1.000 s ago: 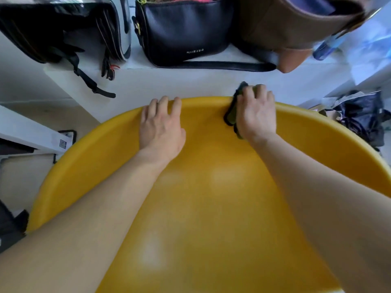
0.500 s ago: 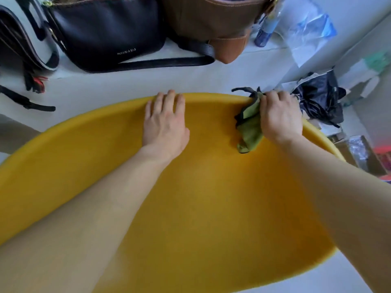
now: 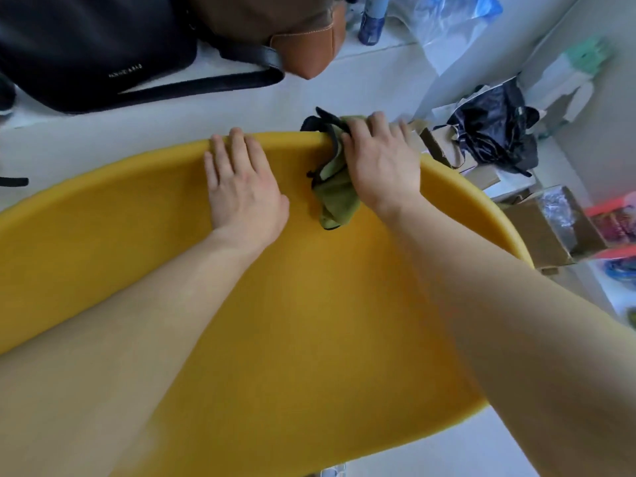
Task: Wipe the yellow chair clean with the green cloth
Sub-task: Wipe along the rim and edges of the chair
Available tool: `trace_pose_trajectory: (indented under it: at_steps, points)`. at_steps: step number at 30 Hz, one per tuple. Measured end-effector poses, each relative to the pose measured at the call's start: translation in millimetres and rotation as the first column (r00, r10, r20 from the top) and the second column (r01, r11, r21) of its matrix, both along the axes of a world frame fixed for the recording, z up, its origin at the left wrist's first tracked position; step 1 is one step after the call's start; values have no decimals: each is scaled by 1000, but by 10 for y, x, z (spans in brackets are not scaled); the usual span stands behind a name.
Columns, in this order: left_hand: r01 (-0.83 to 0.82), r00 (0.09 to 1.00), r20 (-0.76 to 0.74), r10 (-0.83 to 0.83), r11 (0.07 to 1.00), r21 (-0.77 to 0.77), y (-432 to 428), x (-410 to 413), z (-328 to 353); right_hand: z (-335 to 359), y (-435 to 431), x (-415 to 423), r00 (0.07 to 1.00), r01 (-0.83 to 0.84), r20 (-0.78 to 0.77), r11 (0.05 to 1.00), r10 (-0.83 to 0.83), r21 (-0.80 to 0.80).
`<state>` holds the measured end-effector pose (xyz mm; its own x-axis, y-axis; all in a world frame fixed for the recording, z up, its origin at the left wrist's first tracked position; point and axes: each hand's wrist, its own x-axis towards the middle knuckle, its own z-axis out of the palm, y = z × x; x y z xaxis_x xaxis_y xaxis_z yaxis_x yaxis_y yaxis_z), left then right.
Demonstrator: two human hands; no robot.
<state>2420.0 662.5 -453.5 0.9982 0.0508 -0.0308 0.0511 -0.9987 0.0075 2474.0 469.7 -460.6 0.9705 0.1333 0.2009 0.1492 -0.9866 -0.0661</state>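
Observation:
The yellow chair (image 3: 309,321) fills most of the view, its curved rim running along the top. My left hand (image 3: 242,191) lies flat on the chair's inner surface just below the rim, fingers together, holding nothing. My right hand (image 3: 382,166) grips the green cloth (image 3: 335,197) with its dark edging and presses it over the rim to the right of the left hand. Part of the cloth hangs down onto the inner surface and part is hidden under my palm.
A white ledge (image 3: 309,94) behind the chair carries a black bag (image 3: 89,53), a brown bag (image 3: 296,32) and a blue bottle (image 3: 371,22). To the right are a black plastic bag (image 3: 495,132) and cardboard boxes (image 3: 550,228).
My right hand has slid the cloth rightward along the rim over the last second. The view has swung right and tilted. The left hand has stayed flat on the chair.

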Motion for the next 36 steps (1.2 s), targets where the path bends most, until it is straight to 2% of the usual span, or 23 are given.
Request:
trace_pose_trajectory:
  at_steps: [3, 5, 7, 10, 12, 14, 16, 19, 22, 24, 29, 30, 31, 33, 34, 36]
  points:
    - [60, 998, -20, -59, 998, 19, -297, 28, 27, 68, -677, -310, 968, 248, -3, 964, -250, -94]
    - [136, 991, -14, -136, 991, -19, -512, 62, 55, 149, -914, -486, 943, 328, -30, 940, -332, -98]
    - [207, 978, 3, -207, 977, -59, -722, 94, 74, 179, -897, -441, 950, 308, -41, 950, -311, -57]
    - [236, 972, 20, -235, 968, -89, -955, 94, 68, 164, -625, -93, 989, 141, -52, 989, -139, 32]
    - [213, 977, 18, -212, 974, -75, -1007, 70, 35, 159, -483, 77, 995, 55, -84, 998, -52, 36]
    - [198, 980, 13, -197, 979, -54, -1035, 42, -4, 145, -549, 53, 993, 53, -108, 999, -52, 9]
    - [211, 977, 5, -211, 976, -50, -1101, 14, -24, 115, -799, -173, 990, 126, -70, 992, -126, 3]
    - [285, 958, 13, -285, 953, -105, -1295, -24, -1, 101, -1236, -763, 938, 347, -5, 938, -347, 13]
    - [392, 919, 39, -391, 902, -181, -1610, -116, 24, 77, -1535, -1447, 791, 612, -50, 789, -610, 56]
    - [442, 895, 35, -445, 871, -214, -1832, -201, 39, 37, -1634, -1742, 718, 696, -84, 710, -691, 111]
    - [485, 872, 128, -473, 797, -359, -2088, -518, 7, 50, -1626, -1255, 824, 555, -30, 797, -565, 238]
    - [461, 878, 96, -469, 773, -436, -2112, -603, -20, 75, -1620, -1114, 850, 515, -24, 822, -526, 242]
    - [375, 893, 3, -450, 741, -557, -2138, -687, -57, 91, -1624, -1029, 873, 478, -29, 842, -487, 249]
    - [57, 886, -249, -391, 625, -779, -2209, -846, -126, 77, -1686, -1077, 881, 468, -63, 845, -469, 258]
    - [-67, 861, -338, -380, 574, -816, -2242, -923, -168, 49, -1725, -1203, 866, 495, -71, 827, -496, 267]
    - [-137, 811, -412, -415, 551, -823, -2307, -1083, -260, -38, -1775, -1563, 818, 556, -36, 772, -574, 308]
